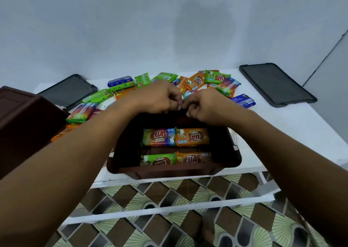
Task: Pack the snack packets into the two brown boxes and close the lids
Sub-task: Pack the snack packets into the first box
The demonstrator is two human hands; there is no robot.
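Straight ahead, both bare forearms reach over the white table [282, 126], and the left hand [160, 97] and right hand [205, 105] meet knuckle to knuckle above the far rim of the open brown box [169, 171]. The fingers of both hands are curled tight under the palms. Whether they pinch anything is hidden from this view, so the grip cannot be told. The open brown box stands at the middle of the table's near edge. A second brown box [24, 126] stands at the left edge, seen from the side. Two dark flat panels lie on the table, one at the back left corner [69, 91] and one toward the back right corner [276, 85]. Inside the open box lie four packets in two rows of two: a multicoloured one [159, 137] beside an orange one [192, 137] in the far row, and a green one [157, 159] beside an orange one [194, 158] in the near row. Loose packets [195, 79] in green, orange, blue and rainbow wrappers are strewn along the back of the table behind the hands and down toward the left edge, well over a dozen, though overlaps prevent an exact count.
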